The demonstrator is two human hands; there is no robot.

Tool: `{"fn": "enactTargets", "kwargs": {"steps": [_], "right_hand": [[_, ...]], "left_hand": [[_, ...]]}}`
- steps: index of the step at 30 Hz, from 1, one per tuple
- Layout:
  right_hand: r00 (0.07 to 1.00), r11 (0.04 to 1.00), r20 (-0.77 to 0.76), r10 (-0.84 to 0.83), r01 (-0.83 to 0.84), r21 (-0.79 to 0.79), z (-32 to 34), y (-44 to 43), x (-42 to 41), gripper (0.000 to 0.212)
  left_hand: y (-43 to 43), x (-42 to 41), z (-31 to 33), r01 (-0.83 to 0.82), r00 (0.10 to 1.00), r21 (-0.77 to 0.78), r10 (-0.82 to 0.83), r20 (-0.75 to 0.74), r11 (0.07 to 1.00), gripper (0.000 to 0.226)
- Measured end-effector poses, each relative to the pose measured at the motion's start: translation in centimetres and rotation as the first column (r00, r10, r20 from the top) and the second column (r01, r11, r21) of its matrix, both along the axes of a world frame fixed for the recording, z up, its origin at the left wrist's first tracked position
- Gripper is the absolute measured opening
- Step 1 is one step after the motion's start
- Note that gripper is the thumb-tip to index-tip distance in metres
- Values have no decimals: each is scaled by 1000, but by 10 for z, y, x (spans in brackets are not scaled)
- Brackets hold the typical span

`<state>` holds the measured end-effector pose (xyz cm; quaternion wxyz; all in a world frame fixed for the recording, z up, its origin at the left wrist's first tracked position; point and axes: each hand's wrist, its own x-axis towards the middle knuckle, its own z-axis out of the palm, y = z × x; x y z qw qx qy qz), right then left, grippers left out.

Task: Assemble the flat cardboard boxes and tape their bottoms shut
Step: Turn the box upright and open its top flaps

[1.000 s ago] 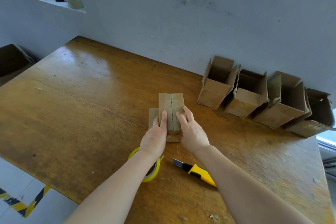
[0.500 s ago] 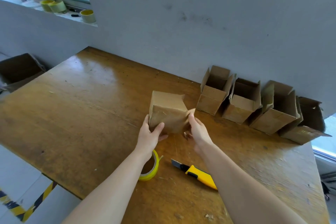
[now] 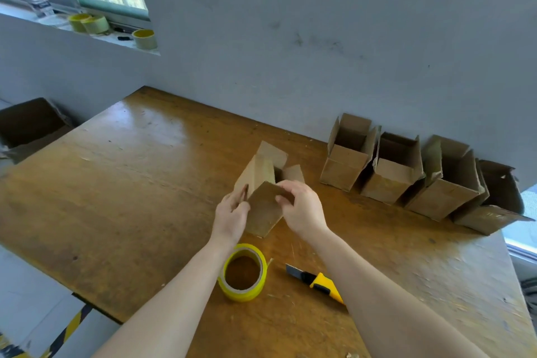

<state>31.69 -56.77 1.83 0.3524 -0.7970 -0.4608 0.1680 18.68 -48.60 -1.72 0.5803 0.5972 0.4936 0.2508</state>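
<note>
Cardboard, plain brown and matte, fills the grip: both hands are closed on one small box (image 3: 263, 200) held tilted just above the table (image 3: 122, 183). The left hand (image 3: 231, 216) clamps its near-left edge, thumb over the corner; the right hand (image 3: 302, 208) pinches the near-right edge of the same panel, fingers curled over the top. Beyond the grip the box's far flaps splay open and loose.

Four boxes (image 3: 389, 171) stand in a row against the wall, well beyond and to the right of the right hand, open tops up, so their bottoms look done, though no tape shows from here. The held box seems to be the fifth; whether its bottom is taped I cannot tell, since that face is turned away. No flat blanks are visible, so what is left is unclear.

Just behind the left wrist lies a tape roll (image 3: 243, 272), yellow-rimmed with a brown core. Behind the right wrist lies a knife (image 3: 315, 282), yellow handle, dark blade end out. The table is worn, glossy wood, scratched and flecked with scraps.
</note>
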Motion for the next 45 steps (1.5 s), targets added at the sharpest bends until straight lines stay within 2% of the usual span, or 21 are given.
{"fn": "enactTargets", "kwargs": {"steps": [2, 5, 6, 8, 9, 11, 14, 16, 19, 22, 25, 28, 30, 37, 45], "right_hand": [[995, 998, 97, 31, -26, -55, -5, 13, -10, 28], [985, 985, 169, 30, -1, -173, -14, 35, -23, 23], [992, 989, 125, 2, 17, -147, -16, 41, -26, 22], [988, 990, -64, -143, 141, -29, -15, 53, -32, 22], [953, 963, -150, -262, 269, 30, -14, 59, -33, 21], [833, 840, -200, -516, 537, 69, -14, 66, -31, 27], [678, 713, -248, -692, 695, -93, -13, 69, -28, 58], [644, 707, -304, -702, 681, -190, -14, 73, -29, 59], [678, 737, -291, -675, 643, -210, -10, 77, -27, 51], [703, 756, -286, -652, 634, -164, -4, 78, -16, 50], [724, 759, -242, -646, 644, -100, 1, 83, 0, 43], [724, 748, -229, -651, 663, -32, 2, 89, 16, 29], [713, 730, -218, -666, 683, 5, 3, 90, 31, 29], [744, 743, -2, -668, 666, -58, -1, 104, 86, 36], [699, 705, 190, -689, 708, -47, 1, 109, 111, 29]], "left_hand": [[14, 0, 3, 30, 999, -103, -27, 31, 994, 39], [41, -2, 1, 93, 994, -189, -103, -46, 978, 56], [51, -2, 0, 108, 991, -229, -123, -51, 968, 59], [71, -4, -3, 138, 985, -279, -160, -57, 950, 57], [81, -5, -3, 168, 978, -273, -195, -75, 947, 53], [98, -4, -6, 254, 949, -247, -291, -125, 935, 51], [112, 2, -7, 347, 917, -213, -378, -129, 913, 49], [116, 6, -5, 384, 905, -150, -404, -136, 911, 47], [119, 15, 5, 410, 894, -135, -427, -134, 902, 43], [130, 29, 14, 437, 877, -222, -468, -111, 872, 60], [139, 50, 20, 495, 817, -252, -544, -191, 832, 74], [145, 78, 18, 515, 799, -179, -545, -252, 838, 55], [148, 97, 17, 515, 814, -93, -520, -259, 852, 42], [144, 153, 29, 461, 862, 134, -408, -301, 877, 48], [148, 190, 32, 498, 838, 164, -423, -345, 852, 42]]}}
